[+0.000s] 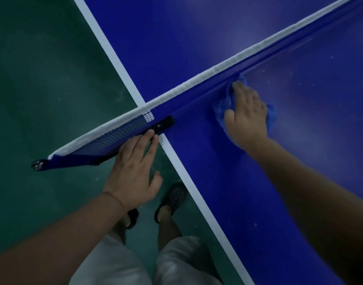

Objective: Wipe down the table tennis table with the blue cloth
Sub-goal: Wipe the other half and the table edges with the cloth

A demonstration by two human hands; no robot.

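- The blue cloth (222,103) was found bunched on the table tennis table (217,182), on the near half, its far edge touching the foot of the net (197,93).
- The right hand (246,114) was laid flat on the cloth, fingers straight and held close together, thumb set out to the side. Nothing was pinched.
- The left hand (133,171) was seen at the table's side, fingers extended and slightly parted, fingertips touching the black net clamp (164,125).
- Risk: with the cloth only pressed and not gripped, it was judged that the hand could slide off it on a fast stroke.
- Risk: a stroke driven toward the net was judged likely to snag the mesh or push the net out of true. Weight put on the clamp could loosen it.
- Risk: pale specks (300,83) were noted beyond the cloth. A bunched cloth covers a narrow path, so strips could be missed.
- Orientation: no clear long axis could be assigned to the crumpled cloth. Its visible outline ran slightly longer from the net's foot back toward the wrist.
- The table's long axis was taken to follow the white edge line (188,177), crosswise to the net.
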